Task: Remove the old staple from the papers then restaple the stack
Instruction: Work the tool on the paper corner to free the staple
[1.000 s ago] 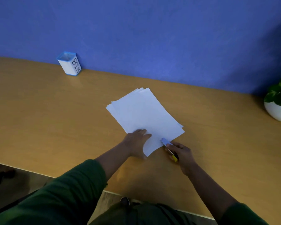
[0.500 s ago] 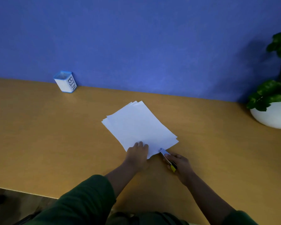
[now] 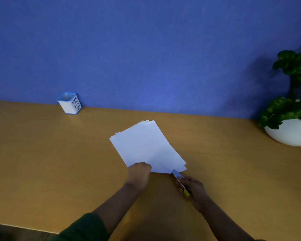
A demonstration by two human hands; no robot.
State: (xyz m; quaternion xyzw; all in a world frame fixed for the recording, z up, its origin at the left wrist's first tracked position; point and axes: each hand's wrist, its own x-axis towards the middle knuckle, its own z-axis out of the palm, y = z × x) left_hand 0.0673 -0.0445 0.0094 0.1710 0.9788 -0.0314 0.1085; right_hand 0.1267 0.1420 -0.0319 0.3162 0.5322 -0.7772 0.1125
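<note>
A stack of white papers lies slanted on the wooden desk, its sheets slightly fanned at the far corner. My left hand presses on the near left corner of the stack, fingers curled on the paper. My right hand grips a slim tool with a metal front and yellow rear end. Its metal tip touches the near right corner of the stack. The staple itself is too small to make out.
A small white cup with a blue rim marked BIN stands at the back left by the blue wall. A green plant in a white pot sits at the far right. The desk's front edge runs bottom left.
The camera has tilted up, so wall and plant show more. My left hand's fingers have curled in on the paper corner. The tool stays at the stack's near right corner.
</note>
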